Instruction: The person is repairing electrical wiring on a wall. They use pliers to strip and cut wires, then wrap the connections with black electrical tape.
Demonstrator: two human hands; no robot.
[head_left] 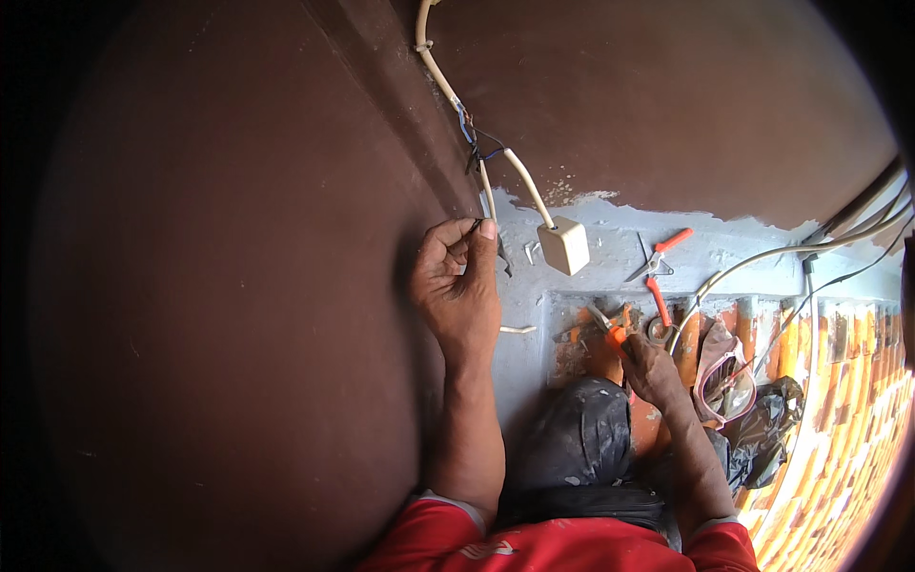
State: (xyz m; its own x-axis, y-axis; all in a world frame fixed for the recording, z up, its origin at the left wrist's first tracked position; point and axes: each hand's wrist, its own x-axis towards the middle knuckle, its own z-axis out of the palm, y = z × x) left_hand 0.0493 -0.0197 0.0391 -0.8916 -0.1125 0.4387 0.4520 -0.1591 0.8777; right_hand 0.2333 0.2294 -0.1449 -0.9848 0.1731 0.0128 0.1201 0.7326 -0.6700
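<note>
My left hand (459,276) is raised beside the brown wall, thumb and forefinger pinched. A small black piece (477,225) shows at their tips; its kind is unclear. A thin white cable (487,188) runs down to the thumb tip and passes partly out of sight behind it. Above, bare blue and black wires (470,133) meet in an open joint. My right hand (654,370), lower and to the right, is closed round orange-handled pliers (615,334), their jaws pointing up and left. A white square box (564,246) hangs from a short cream conduit (529,183) near the joint.
Red-handled snips (658,267) lie on the grey ledge. Beside my right hand are a tape roll (660,331), pink-framed goggles (726,386) and a black plastic bag (767,429). Grey cables (762,255) cross the right side, above corrugated orange roofing (848,419).
</note>
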